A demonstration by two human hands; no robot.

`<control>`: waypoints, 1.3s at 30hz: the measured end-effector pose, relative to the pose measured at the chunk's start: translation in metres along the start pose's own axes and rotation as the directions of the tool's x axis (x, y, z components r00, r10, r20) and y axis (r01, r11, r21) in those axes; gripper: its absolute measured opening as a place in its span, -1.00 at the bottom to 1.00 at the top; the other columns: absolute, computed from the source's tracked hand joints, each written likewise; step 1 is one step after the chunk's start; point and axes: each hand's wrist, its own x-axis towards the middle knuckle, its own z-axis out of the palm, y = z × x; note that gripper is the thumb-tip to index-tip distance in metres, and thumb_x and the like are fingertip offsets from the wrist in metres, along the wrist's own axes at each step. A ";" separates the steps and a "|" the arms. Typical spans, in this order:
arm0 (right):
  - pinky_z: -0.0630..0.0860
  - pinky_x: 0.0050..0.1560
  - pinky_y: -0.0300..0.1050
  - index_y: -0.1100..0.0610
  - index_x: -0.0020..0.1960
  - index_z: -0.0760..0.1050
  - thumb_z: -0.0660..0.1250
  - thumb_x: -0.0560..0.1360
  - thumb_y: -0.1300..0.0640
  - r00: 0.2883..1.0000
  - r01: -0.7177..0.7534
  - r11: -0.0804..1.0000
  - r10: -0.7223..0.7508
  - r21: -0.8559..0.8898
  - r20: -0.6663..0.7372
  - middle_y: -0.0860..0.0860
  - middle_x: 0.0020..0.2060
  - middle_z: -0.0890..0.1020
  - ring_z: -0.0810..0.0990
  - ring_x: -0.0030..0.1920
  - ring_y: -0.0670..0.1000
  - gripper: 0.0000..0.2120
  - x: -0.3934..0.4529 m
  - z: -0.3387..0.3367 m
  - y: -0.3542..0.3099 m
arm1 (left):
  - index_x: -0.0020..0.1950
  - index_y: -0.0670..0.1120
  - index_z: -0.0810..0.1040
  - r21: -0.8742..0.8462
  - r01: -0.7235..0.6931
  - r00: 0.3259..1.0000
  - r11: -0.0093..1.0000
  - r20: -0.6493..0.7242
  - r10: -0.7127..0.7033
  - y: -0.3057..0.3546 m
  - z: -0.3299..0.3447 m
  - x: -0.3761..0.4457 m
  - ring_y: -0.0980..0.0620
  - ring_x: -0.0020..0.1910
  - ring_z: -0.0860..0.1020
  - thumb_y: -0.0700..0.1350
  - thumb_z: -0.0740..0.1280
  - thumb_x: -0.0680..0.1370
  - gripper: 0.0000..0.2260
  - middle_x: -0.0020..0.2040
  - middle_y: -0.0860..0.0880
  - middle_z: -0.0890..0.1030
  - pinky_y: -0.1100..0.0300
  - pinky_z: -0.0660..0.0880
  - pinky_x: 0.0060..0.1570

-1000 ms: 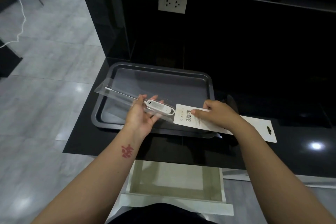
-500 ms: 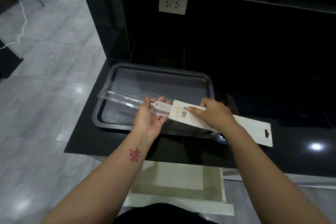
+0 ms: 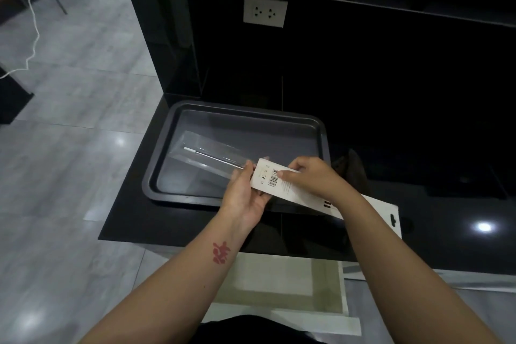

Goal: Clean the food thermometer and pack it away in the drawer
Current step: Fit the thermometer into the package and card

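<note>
While the drawer is standing open at six o'clock, the thermometer, gripped in its clear tray by the left hand, is being sleeved into the card box pinched by the right hand; stowing is being left undone.

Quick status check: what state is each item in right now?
Thermometer: in clear sleeve, partly inside the card box.
Card box: held, open end over thermometer.
Drawer: open.
Baking tray: on counter.
Left hand: gripping the sleeve.
Right hand: gripping the box.

Thermometer head hidden behind white card sleeve; sleeve print too small to read.
</note>
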 end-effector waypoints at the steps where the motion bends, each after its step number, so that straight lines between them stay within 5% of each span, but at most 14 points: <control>1: 0.53 -0.02 -0.06 0.04 -0.08 0.59 0.43 0.45 -0.16 1.000 0.002 1.000 -0.002 0.006 0.008 -0.05 -0.08 0.66 0.63 -0.03 -0.01 -0.74 0.000 -0.003 0.001 | 0.09 -0.11 0.47 0.022 0.001 1.000 1.000 0.011 -0.001 0.003 -0.001 -0.001 -0.12 0.04 0.66 0.00 0.21 0.65 -0.81 0.13 -0.09 0.68 -0.06 0.65 -0.10; 6: 0.47 -0.06 -0.14 0.03 -0.07 0.60 0.45 0.44 -0.12 0.998 -0.019 1.000 0.020 -0.020 0.062 -0.06 -0.04 0.65 0.60 -0.01 -0.03 -0.77 0.002 -0.037 0.014 | 0.05 0.01 0.48 -0.071 -0.030 1.000 0.997 0.000 0.030 0.043 -0.022 0.000 -0.23 0.11 0.64 0.17 0.22 0.59 -0.75 0.21 -0.12 0.64 -0.21 0.58 0.03; 15: 0.44 -0.13 -0.12 0.11 -0.18 0.53 0.47 0.36 -0.25 0.992 -0.073 0.991 0.084 -0.112 0.097 -0.03 -0.13 0.64 0.58 -0.11 -0.02 -0.59 0.008 -0.047 0.020 | -0.11 -0.14 0.46 -0.132 -0.019 1.000 0.991 0.018 0.021 0.056 -0.037 0.007 -0.33 -0.07 0.68 0.20 0.05 0.63 -0.56 0.05 -0.22 0.69 -0.19 0.62 -0.28; 20: 0.33 -0.11 -0.06 0.01 -0.30 0.35 0.27 0.31 -0.50 0.995 -0.066 0.935 0.086 -0.347 0.042 -0.08 -0.26 0.50 0.47 -0.23 -0.04 -0.44 0.007 -0.038 0.008 | -0.13 -0.15 0.46 -0.151 -0.015 0.999 0.988 0.026 0.019 0.049 -0.034 0.005 -0.33 -0.07 0.68 0.18 0.07 0.63 -0.57 0.04 -0.23 0.70 -0.24 0.62 -0.23; 29: 0.34 0.00 0.00 -0.05 -0.16 0.39 0.09 0.39 -0.53 0.999 0.030 0.839 -0.008 -0.544 0.043 -0.09 -0.11 0.52 0.48 -0.05 0.01 -0.46 0.016 -0.010 -0.022 | -0.14 -0.13 0.49 -0.159 -0.032 0.999 0.987 0.017 0.035 0.045 -0.041 0.006 -0.32 0.07 0.64 0.19 0.06 0.63 -0.55 0.12 -0.19 0.68 -0.26 0.60 -0.06; 33: 0.25 0.11 0.06 -0.03 0.03 0.48 0.07 0.45 -0.48 0.979 -0.052 0.851 -0.061 -0.522 -0.197 -0.03 -0.01 0.62 0.51 0.07 0.06 -0.45 0.012 -0.013 -0.019 | -0.12 -0.11 0.49 -0.170 -0.077 0.997 0.982 -0.012 0.076 0.054 -0.045 0.004 -0.28 0.08 0.64 0.20 0.06 0.63 -0.56 -0.01 -0.21 0.71 -0.25 0.61 -0.07; 37: 0.29 0.24 0.12 0.04 0.29 0.49 0.15 0.55 -0.27 0.757 -0.233 0.909 -0.055 -0.347 -0.651 0.12 0.25 0.55 0.41 0.29 0.22 -0.51 -0.003 -0.029 0.016 | -0.15 -0.11 0.49 -0.185 -0.128 0.992 0.974 -0.045 0.121 0.070 -0.047 0.004 -0.28 0.00 0.67 0.19 0.06 0.64 -0.56 -0.06 -0.22 0.72 -0.20 0.64 -0.20; 39: 0.25 0.34 0.18 0.08 0.40 0.39 0.17 0.57 -0.22 0.711 -0.302 0.929 0.071 -0.213 -0.699 0.18 0.41 0.40 0.32 0.39 0.26 -0.48 -0.009 -0.033 0.036 | -0.14 -0.10 0.49 -0.199 -0.132 0.991 0.971 -0.059 0.122 0.073 -0.049 0.005 -0.28 0.04 0.65 0.19 0.06 0.64 -0.57 -0.06 -0.23 0.72 -0.24 0.61 -0.07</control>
